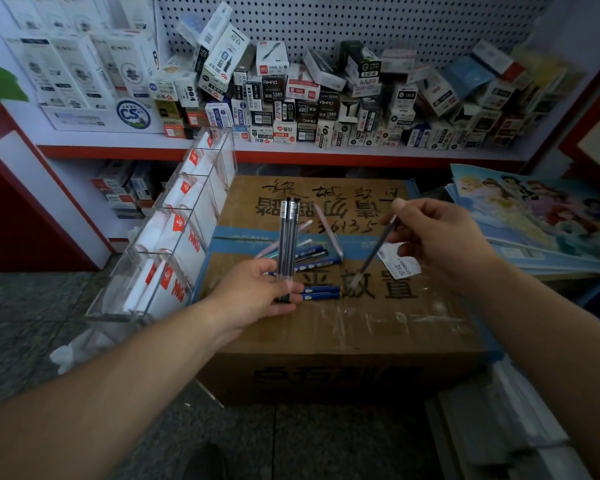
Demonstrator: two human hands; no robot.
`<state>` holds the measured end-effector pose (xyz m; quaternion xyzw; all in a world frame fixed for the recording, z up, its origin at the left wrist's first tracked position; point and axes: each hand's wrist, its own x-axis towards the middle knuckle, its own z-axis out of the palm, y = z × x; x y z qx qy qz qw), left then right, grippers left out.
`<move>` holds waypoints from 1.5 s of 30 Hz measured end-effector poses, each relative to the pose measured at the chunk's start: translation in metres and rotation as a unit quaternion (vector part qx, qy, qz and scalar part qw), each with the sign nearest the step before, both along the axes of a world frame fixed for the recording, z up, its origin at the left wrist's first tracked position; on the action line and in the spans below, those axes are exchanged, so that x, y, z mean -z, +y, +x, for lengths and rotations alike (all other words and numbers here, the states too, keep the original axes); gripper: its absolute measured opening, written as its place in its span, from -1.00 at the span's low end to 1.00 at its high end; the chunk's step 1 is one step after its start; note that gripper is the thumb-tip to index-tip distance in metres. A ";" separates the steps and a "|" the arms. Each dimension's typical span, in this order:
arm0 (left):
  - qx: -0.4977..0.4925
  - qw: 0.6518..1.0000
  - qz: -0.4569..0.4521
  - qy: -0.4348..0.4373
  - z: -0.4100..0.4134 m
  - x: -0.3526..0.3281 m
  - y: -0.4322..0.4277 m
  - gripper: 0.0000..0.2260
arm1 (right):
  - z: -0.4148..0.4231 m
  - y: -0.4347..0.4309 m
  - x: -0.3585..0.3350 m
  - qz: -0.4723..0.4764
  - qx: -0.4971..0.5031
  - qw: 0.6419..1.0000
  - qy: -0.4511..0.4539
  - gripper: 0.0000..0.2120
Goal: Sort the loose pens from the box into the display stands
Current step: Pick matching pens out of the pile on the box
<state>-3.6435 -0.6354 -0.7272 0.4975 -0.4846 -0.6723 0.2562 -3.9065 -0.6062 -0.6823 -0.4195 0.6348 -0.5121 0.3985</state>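
Pens in both hands, more on the box

My left hand (257,292) grips a small upright bundle of dark pens (287,237) by their lower ends; my right hand (437,237) pinches a single pen (374,251) near its top. Blue and pink loose pens (319,262) lie on the cardboard box (326,327), beside the clear display stand (184,211). I judge them light, stiff, smooth-barrelled: take each mid-barrel.

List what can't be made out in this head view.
Head view, all:
Count of dark pens in the left hand: they overlap, fingers cover their lower ends.
Upper end of the single pen in the right hand: under its fingers.
Loose pens on the cardboard box: partly behind that hand.
Display stand compartments: white cards hide any contents.
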 end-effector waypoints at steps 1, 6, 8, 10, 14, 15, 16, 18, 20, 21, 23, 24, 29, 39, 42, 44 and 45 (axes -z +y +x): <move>0.010 1.000 0.001 0.007 -0.001 -0.001 0.002 -0.80 | 0.006 0.001 0.000 0.001 -0.007 1.000 0.008 -0.76; 0.092 0.995 0.006 0.031 -0.011 -0.005 0.017 -0.78 | 0.043 0.000 0.003 -0.008 -0.030 0.999 0.029 -0.75; 0.110 0.993 0.006 0.035 -0.015 -0.003 0.022 -0.77 | 0.054 -0.001 0.003 -0.010 -0.027 0.999 0.021 -0.74; 0.113 0.993 0.003 0.040 -0.016 -0.001 0.026 -0.77 | 0.060 -0.003 0.003 -0.008 -0.021 1.000 0.009 -0.74; 0.105 0.993 0.000 0.047 -0.014 0.002 0.030 -0.76 | 0.067 -0.005 0.006 0.008 -0.017 1.000 0.015 -0.75; 0.105 0.993 -0.004 0.043 -0.013 0.003 0.030 -0.75 | 0.069 -0.005 0.006 0.010 -0.018 1.000 0.010 -0.76; 0.104 0.994 -0.008 0.037 -0.011 0.003 0.030 -0.73 | 0.071 -0.005 0.007 0.010 -0.020 1.000 0.003 -0.76; 0.097 0.995 -0.014 0.025 -0.009 0.005 0.028 -0.70 | 0.074 -0.007 0.008 0.007 -0.025 1.000 -0.012 -0.76; 0.089 0.996 -0.020 0.015 -0.007 0.006 0.026 -0.70 | 0.076 -0.010 0.010 0.012 -0.034 0.999 -0.018 -0.75; 0.082 0.996 -0.022 0.014 -0.006 0.006 0.024 -0.71 | 0.077 -0.012 0.010 0.018 -0.041 0.999 -0.026 -0.72; 0.060 0.998 -0.024 0.017 -0.003 0.003 0.020 -0.73 | 0.076 -0.019 0.012 0.032 -0.051 0.997 -0.058 -0.65; 0.048 0.998 -0.023 0.019 0.000 0.002 0.017 -0.73 | 0.074 -0.022 0.014 0.042 -0.047 0.996 -0.067 -0.64; -0.037 0.999 -0.026 0.028 0.016 -0.001 0.004 -0.73 | 0.060 -0.039 0.045 0.062 -0.070 0.948 0.305 -0.95; -0.082 0.996 -0.024 0.030 0.026 0.007 -0.005 -0.72 | 0.070 -0.058 0.054 0.069 -0.188 0.838 0.508 -0.80; -0.078 0.996 -0.023 0.029 0.025 0.008 -0.006 -0.73 | 0.070 -0.060 0.051 0.075 -0.221 0.827 0.512 -0.81; -0.076 0.997 -0.025 0.023 0.026 0.009 -0.007 -0.74 | 0.068 -0.060 0.050 0.076 -0.243 0.817 0.517 -0.80; -0.073 0.997 -0.025 0.020 0.026 0.010 -0.008 -0.74 | 0.068 -0.059 0.050 0.077 -0.251 0.812 0.521 -0.78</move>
